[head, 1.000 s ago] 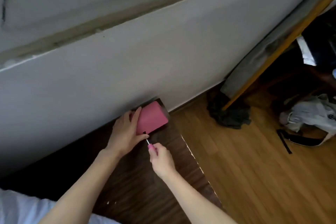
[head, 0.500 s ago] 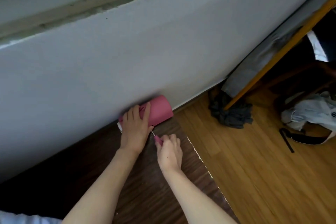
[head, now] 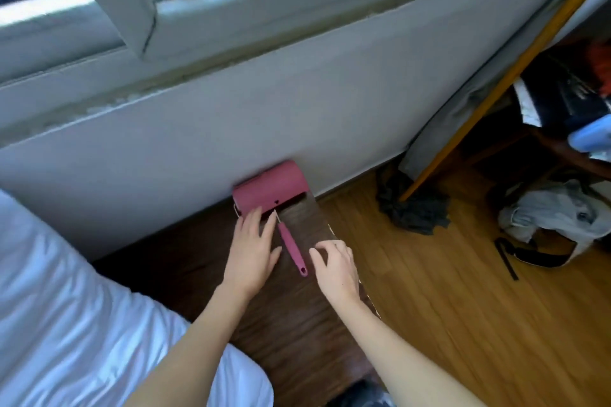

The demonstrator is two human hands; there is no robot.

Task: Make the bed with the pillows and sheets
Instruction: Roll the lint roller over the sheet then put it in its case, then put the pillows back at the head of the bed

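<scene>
A pink lint roller (head: 271, 190) lies on the dark wooden board (head: 291, 324) against the wall, its thin pink handle (head: 292, 248) pointing back toward me. My left hand (head: 253, 249) lies flat with straight fingers, fingertips touching the roller's near edge. My right hand (head: 335, 266) hovers just right of the handle with loosely curled fingers and holds nothing. A rumpled white sheet (head: 66, 307) covers the bed at the lower left.
A white wall (head: 231, 109) under a window frame (head: 139, 10) runs behind the board. To the right is light wood floor (head: 463, 324) with a dark cloth heap (head: 413, 208), a leaning yellow-edged panel (head: 489, 92) and a grey bag with black straps (head: 555, 225).
Both hands have let go of the lint roller, which now lies set down against the wall. The right hand has moved off the handle. The view has risen, showing window and sheet.
</scene>
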